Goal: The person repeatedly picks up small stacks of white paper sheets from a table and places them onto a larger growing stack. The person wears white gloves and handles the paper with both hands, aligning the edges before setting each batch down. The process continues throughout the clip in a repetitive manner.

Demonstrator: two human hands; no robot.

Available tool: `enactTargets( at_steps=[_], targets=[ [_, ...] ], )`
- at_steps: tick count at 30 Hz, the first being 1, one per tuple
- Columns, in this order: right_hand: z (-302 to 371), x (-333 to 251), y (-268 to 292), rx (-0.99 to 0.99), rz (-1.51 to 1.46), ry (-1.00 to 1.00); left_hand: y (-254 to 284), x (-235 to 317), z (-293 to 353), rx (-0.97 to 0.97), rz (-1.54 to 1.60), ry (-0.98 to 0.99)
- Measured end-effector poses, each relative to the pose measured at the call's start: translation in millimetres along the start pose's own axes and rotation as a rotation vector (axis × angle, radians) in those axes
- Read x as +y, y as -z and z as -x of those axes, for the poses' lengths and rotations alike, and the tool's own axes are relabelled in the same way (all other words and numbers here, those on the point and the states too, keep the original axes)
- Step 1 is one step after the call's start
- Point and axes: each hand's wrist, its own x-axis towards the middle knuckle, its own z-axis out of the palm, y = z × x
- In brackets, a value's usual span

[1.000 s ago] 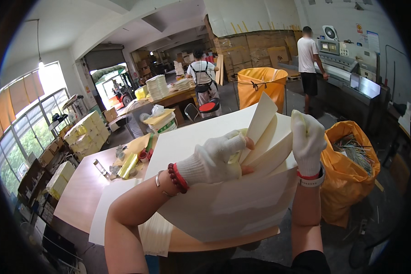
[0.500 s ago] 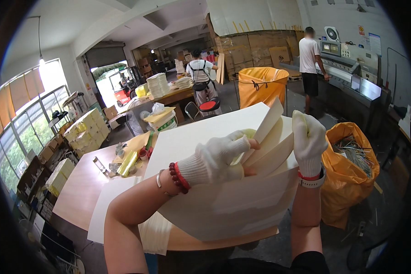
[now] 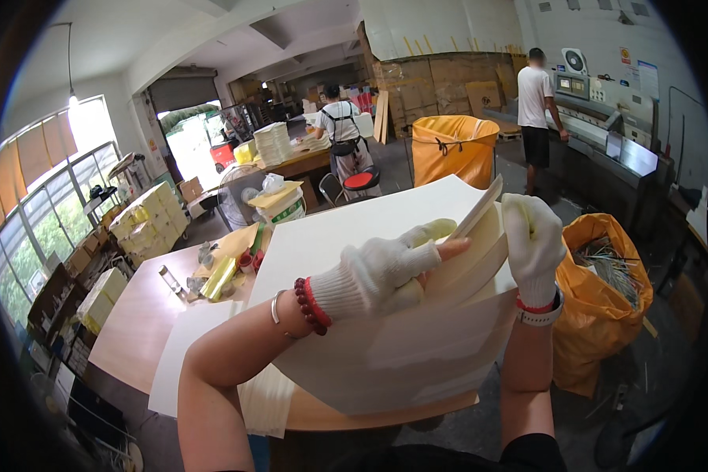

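A large stack of white paper sheets (image 3: 346, 228) lies on the table in front of me, its right corner lifted and curled up. My right hand (image 3: 533, 236), in a white knit glove, is closed around the raised edge at that corner. Just left of it, my left hand (image 3: 393, 271), gloved with a bare fingertip showing, has its fingers in among the bent sheets. The lifted sheets (image 3: 486, 244) curve between both hands. Part of the left hand's grip is hidden behind its own fingers and the paper.
The wooden table (image 3: 138, 330) bears a yellow roll (image 3: 222, 279) and small items on its left. An orange bag (image 3: 598, 315) of paper strips stands at my right, another orange bag (image 3: 452, 153) farther back. One person (image 3: 535, 118) is at a machine, another (image 3: 342, 134) at a far table.
The separate flaps of lifted sheets have come together into a narrower curved bundle. My left hand's bare fingertip has shifted slightly right along them. My right hand keeps its hold.
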Motion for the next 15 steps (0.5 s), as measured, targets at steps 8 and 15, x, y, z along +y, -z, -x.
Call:
enactTargets(
  at_steps=[8,15],
  targets=[
    [-4.9,-0.1,4.5,-0.096,-0.125,-0.067,-4.0,-5.8,1.2,0.046,0.078,-0.012],
    [-3.0,1.4,7.4,-0.072,-0.078,0.066,-2.4,-0.5,-0.7,0.006,0.029,0.036]
  ],
)
